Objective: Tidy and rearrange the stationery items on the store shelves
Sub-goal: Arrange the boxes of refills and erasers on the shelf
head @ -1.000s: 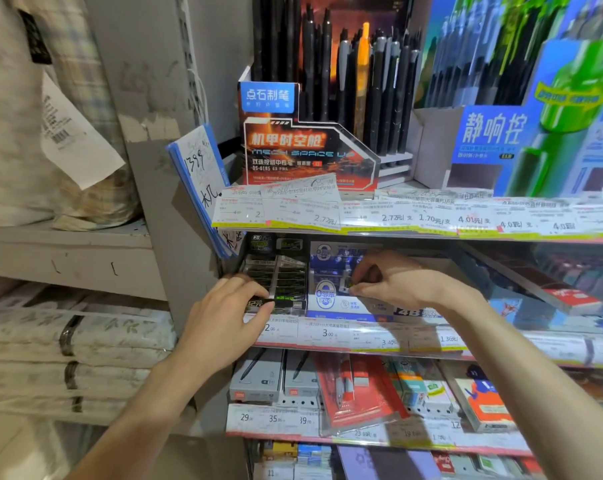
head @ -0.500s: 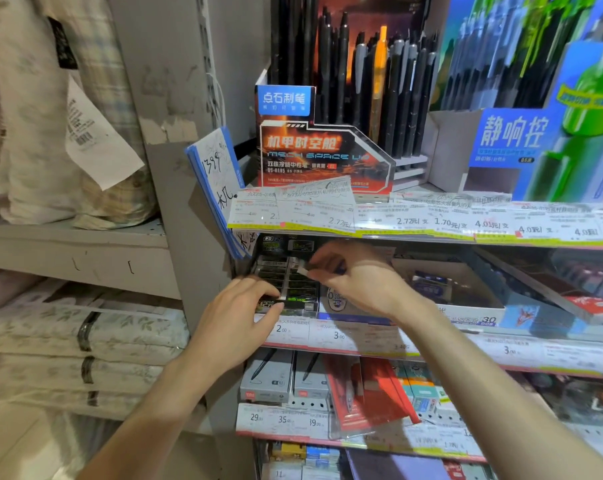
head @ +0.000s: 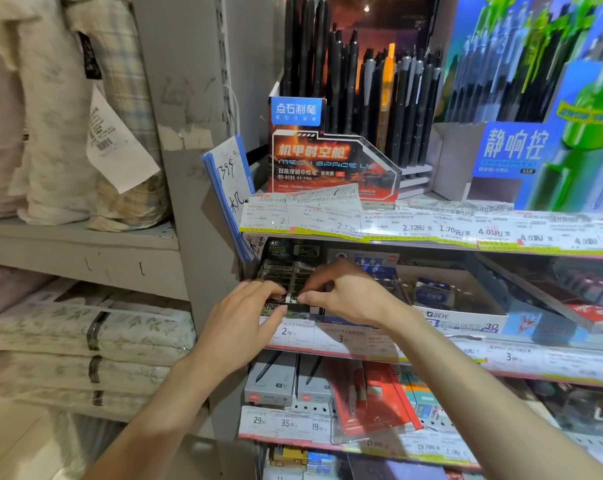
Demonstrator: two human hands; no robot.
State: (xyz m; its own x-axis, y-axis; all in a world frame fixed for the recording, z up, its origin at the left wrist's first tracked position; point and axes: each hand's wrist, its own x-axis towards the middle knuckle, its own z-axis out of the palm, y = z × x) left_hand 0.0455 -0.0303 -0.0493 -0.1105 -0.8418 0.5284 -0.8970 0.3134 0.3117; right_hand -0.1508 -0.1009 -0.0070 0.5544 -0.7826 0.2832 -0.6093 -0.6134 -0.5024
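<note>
On the middle shelf, a box of small black erasers (head: 282, 271) stands at the far left behind the 2.00 price tag. My left hand (head: 244, 320) reaches into its front row, fingertips on a small black-and-white eraser (head: 290, 298). My right hand (head: 345, 294) meets it from the right and pinches the same eraser between thumb and forefinger. Beside it to the right sits a white eraser box (head: 455, 306) with a few blue-wrapped erasers inside.
Black pens stand in a red display (head: 331, 161) on the shelf above, next to a blue pen display (head: 521, 150). Price tags (head: 431, 226) line the shelf edges. Boxed pens (head: 275, 382) and red packs lie on the shelf below. Folded bedding (head: 85, 341) fills the left shelves.
My right hand moved left from the white eraser box, carrying a small eraser to the black eraser box, where it now meets my left hand. The camera drew closer.
</note>
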